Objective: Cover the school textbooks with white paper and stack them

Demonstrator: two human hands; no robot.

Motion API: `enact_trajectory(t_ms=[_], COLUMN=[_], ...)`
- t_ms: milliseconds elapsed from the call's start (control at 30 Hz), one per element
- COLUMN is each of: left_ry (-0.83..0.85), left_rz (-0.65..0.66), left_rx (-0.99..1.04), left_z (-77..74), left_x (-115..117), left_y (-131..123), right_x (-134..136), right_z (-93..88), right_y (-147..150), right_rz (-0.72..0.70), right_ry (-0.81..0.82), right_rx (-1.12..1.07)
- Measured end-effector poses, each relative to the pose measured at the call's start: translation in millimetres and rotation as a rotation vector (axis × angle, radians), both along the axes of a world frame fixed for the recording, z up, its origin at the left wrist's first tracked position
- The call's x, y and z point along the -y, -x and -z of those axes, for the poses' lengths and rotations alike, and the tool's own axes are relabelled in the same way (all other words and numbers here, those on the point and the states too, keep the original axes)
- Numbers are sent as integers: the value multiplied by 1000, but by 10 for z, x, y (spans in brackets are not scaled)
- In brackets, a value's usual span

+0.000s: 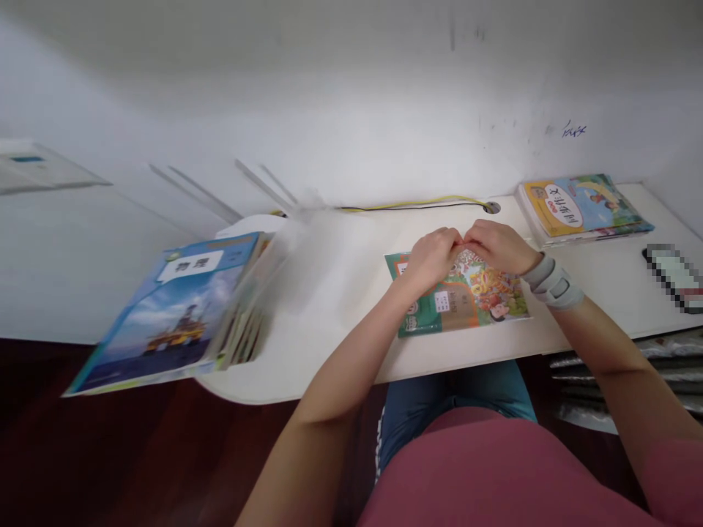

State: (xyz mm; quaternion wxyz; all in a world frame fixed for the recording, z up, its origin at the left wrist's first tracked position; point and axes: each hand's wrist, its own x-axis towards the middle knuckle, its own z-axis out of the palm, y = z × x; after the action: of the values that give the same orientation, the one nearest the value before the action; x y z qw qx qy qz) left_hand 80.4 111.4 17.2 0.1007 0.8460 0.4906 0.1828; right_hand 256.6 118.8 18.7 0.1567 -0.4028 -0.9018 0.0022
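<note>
A green and orange book (455, 315) with a colourful cartoon cover and a small white label lies flat on the white desk. Thin clear film seems to show along its edges. Over its far edge, my left hand (436, 256) and my right hand (497, 245) meet, thumbs and fingers closed in a pinch. Whatever lies between the fingertips is hidden or too small to make out. A grey band (553, 282) is strapped round my right wrist.
A stack of books topped by a blue cover (181, 315) overhangs the desk's left end, with blurred translucent sheets (285, 256) beside it. More books (582, 208) lie at the back right, and a pixelated phone-like object (675, 274) near the right edge. Cables (406, 205) run along the wall.
</note>
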Motion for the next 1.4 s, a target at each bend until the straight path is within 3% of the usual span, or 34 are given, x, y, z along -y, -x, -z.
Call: enact_trajectory(t_ms=[267, 467, 700, 833, 967, 1133, 1200, 1300, 1400], left_ry=[14, 113, 192, 224, 172, 62, -24, -40, 9], left_rz=[-42, -37, -193, -352, -381, -388, -326, -137, -72], left_rx=[-101, -61, -266, -380, -404, -395, -361, -295, -261], left_z=[27, 47, 430, 653, 722, 649, 648, 740, 885], left_x=[-66, -383, -756, -753, -684, -576, -490, -336, -228], left_y=[32, 41, 200, 438, 495, 263, 67, -245, -383], right_x=[58, -101, -571, -709, -729, -727, -731, -736, -740], right_z=[-41, 36, 418, 606, 708, 728, 721, 714, 712], right_y=[25, -40, -114, -161, -187, -180, -175, -170, -168], right_rz=[186, 329, 449, 455, 460, 443, 449, 470, 469], right_ry=[-7, -22, 128, 269, 274, 253, 262, 252, 246], right_rx=[264, 350, 340, 337, 329, 332, 335, 338, 343])
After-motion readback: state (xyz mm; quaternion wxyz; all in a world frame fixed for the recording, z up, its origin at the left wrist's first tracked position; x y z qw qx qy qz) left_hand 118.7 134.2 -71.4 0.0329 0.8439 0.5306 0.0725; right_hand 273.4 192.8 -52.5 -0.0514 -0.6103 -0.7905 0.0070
